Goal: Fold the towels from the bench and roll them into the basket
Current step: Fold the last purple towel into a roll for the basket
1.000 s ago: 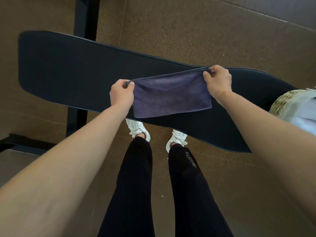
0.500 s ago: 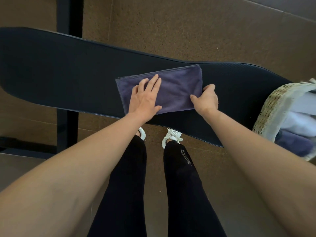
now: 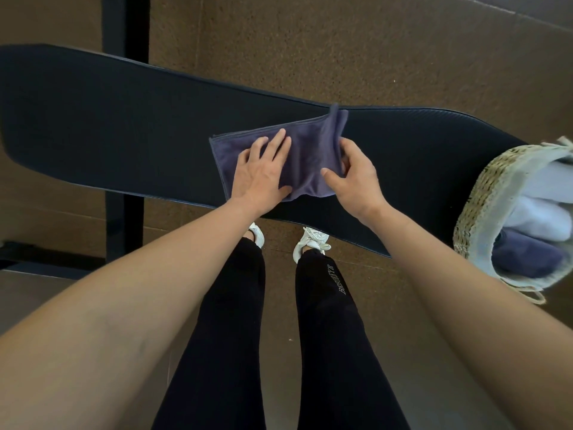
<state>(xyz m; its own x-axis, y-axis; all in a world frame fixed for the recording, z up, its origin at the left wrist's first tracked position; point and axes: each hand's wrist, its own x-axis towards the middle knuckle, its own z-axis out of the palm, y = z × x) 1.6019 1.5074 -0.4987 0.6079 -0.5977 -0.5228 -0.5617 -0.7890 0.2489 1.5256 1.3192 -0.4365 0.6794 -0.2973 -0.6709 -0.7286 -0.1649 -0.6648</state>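
Note:
A folded dark purple towel (image 3: 310, 150) lies on the long black padded bench (image 3: 108, 131). My left hand (image 3: 263, 172) rests flat on the towel's left half, fingers spread, pressing it down. My right hand (image 3: 356, 178) grips the towel's right end, which is lifted and curled up off the bench. At the bench's right end stands a woven basket (image 3: 483, 193) with a pale lining. It holds white rolled towels (image 3: 539, 212) and a purple rolled towel (image 3: 527, 256).
The bench's black metal frame (image 3: 124, 218) runs down to the brown speckled floor (image 3: 310, 51) on the left. My legs in black trousers and white shoes (image 3: 313, 240) stand right against the bench's near edge.
The towel went from being held up by two corners to lying on the bench. My left hand stayed flat on it; my right hand has now lifted the right end inward.

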